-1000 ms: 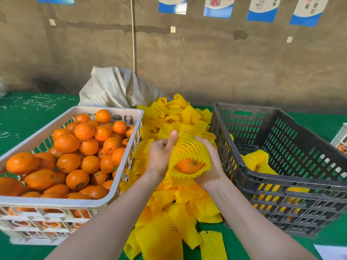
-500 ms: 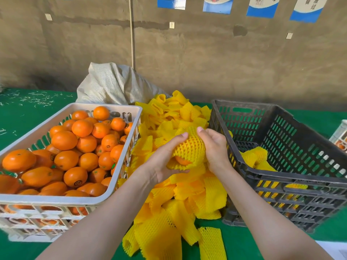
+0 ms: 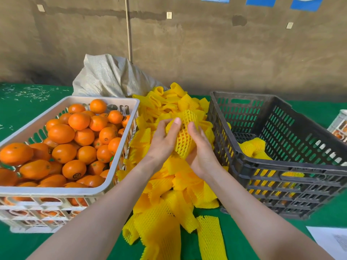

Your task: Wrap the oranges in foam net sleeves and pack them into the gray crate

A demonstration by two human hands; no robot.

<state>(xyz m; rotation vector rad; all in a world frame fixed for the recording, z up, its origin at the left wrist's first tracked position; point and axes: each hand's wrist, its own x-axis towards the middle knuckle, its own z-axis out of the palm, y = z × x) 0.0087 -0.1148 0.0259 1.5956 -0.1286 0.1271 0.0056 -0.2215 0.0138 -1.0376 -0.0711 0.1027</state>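
Yellow foam net sleeve (image 3: 185, 139) stretched round an orange, clasped from both sides by left hand (image 3: 163, 143) and right hand (image 3: 201, 152), just left of the gray crate (image 3: 244, 162) rim; inside that crate, wrapped oranges (image 3: 253, 147) against its left wall, open floor beyond; farther left, loose oranges (image 3: 78, 136).

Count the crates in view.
3: white crate of oranges at left, gray crate at right, second white crate cut off at the far right edge. More may lie out of frame.
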